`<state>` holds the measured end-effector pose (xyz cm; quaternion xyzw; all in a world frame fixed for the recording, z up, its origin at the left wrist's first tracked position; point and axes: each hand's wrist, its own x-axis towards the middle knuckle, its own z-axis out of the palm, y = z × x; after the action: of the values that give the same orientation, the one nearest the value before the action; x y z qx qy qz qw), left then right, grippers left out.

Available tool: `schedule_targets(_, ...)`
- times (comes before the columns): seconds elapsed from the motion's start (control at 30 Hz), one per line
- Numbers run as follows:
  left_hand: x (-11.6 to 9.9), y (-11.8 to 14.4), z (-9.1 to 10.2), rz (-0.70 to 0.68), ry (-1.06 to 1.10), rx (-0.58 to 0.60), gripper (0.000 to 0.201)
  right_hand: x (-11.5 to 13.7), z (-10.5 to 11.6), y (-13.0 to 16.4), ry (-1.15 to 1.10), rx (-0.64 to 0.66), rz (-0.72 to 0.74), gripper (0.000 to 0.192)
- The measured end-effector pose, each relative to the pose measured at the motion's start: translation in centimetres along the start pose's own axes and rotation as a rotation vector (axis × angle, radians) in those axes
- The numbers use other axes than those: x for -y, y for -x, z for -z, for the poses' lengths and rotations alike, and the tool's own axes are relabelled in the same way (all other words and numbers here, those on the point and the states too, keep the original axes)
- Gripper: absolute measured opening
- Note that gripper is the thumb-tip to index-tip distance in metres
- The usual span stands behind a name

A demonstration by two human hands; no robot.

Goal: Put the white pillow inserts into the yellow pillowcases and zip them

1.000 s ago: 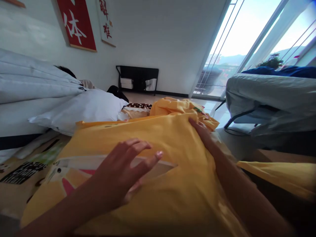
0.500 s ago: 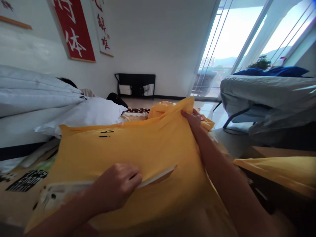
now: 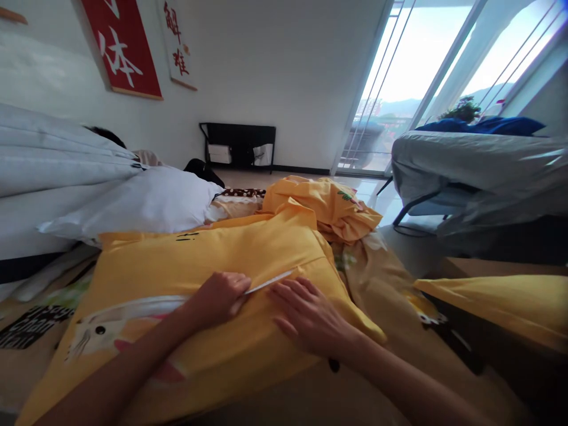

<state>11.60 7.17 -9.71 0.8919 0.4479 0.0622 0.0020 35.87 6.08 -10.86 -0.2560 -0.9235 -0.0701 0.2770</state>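
A yellow pillowcase (image 3: 213, 254) with a cartoon print covers a pillow lying flat in front of me. My left hand (image 3: 217, 297) pinches the edge of the pillowcase's opening, where a white strip of the pillow shows. My right hand (image 3: 310, 316) lies flat on the yellow fabric just right of that opening, fingers spread, holding nothing.
A crumpled yellow cloth (image 3: 326, 204) lies beyond the pillow. A white pillow (image 3: 146, 201) and folded white bedding (image 3: 48, 160) sit at the left. A grey-covered bed (image 3: 479, 171) stands at the right by the glass doors. More yellow fabric (image 3: 497, 302) lies at the right.
My right hand let go of the pillow's far corner and came down flat beside my left hand. The pillow dropped from tilted up to lying flat.
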Motion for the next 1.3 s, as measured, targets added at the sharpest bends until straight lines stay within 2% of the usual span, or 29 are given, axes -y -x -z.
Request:
schedule_targets(0.03, 0.0, 0.0, 0.2, -0.015, -0.022, 0.009, 0.017, 0.6, -0.3, 0.4, 0.013, 0.070, 0.036, 0.036)
schedule_targets(0.13, -0.3, 0.0, 0.6, -0.064, -0.127, 0.022, 0.011, 0.0, -0.7, -0.4, -0.024, 0.217, -0.054, 0.056)
schedule_targets(0.27, -0.5, -0.2, 1.1, -0.151, -0.342, 0.021, 0.012, -1.3, -0.4, -2.0, 0.025, 0.324, -0.052, 0.050)
schedule_targets(0.37, 0.3, 0.4, 1.8, -0.136, -0.381, 0.010, 0.014, -1.1, -0.5, -1.6, 0.117, 0.297, -0.002, 0.043)
schedule_targets(0.43, 1.6, 1.4, 2.3, -0.036, -0.345, -0.006, 0.013, -1.0, -0.9, -0.8, 0.130, 0.249, -0.010, 0.048)
schedule_targets(0.57, 5.1, 4.2, 3.1, 0.308, -0.348, -0.045, 0.021, -1.3, -2.0, 0.1, 0.054, 0.244, -0.072, 0.063)
schedule_targets(0.6, 5.8, 4.8, 3.3, 0.374, -0.351, -0.026, 0.024, -1.4, -2.4, -0.1, 0.053, 0.242, -0.084, 0.062)
schedule_targets(0.67, 6.6, 5.6, 4.4, 0.473, -0.328, -0.008, 0.028, -1.5, -3.0, -0.9, 0.089, 0.222, -0.098, 0.046)
schedule_targets(0.7, 6.6, 5.9, 5.2, 0.509, -0.315, -0.039, 0.027, -1.4, -3.2, -1.4, 0.114, 0.209, -0.098, 0.033)
schedule_targets(0.77, 5.8, 6.4, 7.4, 0.583, -0.309, -0.206, 0.022, -1.1, -3.4, -2.3, 0.146, 0.188, -0.086, 0.012)
schedule_targets(0.83, 4.0, 7.0, 9.7, 0.631, -0.308, -0.438, 0.021, -0.9, -3.2, -2.7, 0.161, 0.161, -0.073, 0.014)
schedule_targets(0.9, 1.7, 7.9, 10.9, 0.622, -0.338, -0.633, 0.018, -1.2, -2.9, -2.4, 0.204, 0.098, -0.049, 0.019)
schedule_targets(0.97, -0.5, 8.7, 10.3, 0.487, -0.422, -0.701, 0.014, -2.1, -2.7, -1.4, 0.246, 0.034, 0.038, 0.021)
schedule_targets(1.03, -2.1, 9.3, 8.2, 0.253, -0.541, -0.601, 0.014, -3.1, -2.7, 0.0, 0.238, 0.018, 0.175, 0.020)
schedule_targets(1.1, -3.0, 9.6, 5.7, 0.099, -0.651, -0.416, 0.019, -3.9, -2.6, 1.5, 0.187, 0.073, 0.272, 0.018)
schedule_targets(1.13, -3.1, 9.6, 4.7, 0.087, -0.697, -0.334, 0.020, -4.1, -2.5, 2.2, 0.173, 0.104, 0.280, 0.018)
schedule_targets(1.2, -3.1, 9.2, 3.7, 0.161, -0.742, -0.208, 0.022, -3.9, -2.1, 3.0, 0.193, 0.150, 0.219, 0.016)
schedule_targets(1.27, -3.1, 8.1, 3.7, 0.163, -0.664, -0.077, 0.020, -3.3, -1.6, 3.3, 0.246, 0.170, 0.122, 0.013)
schedule_targets(1.3, -3.3, 7.2, 3.9, 0.101, -0.568, -0.004, 0.019, -2.9, -1.3, 3.2, 0.270, 0.183, 0.085, 0.011)
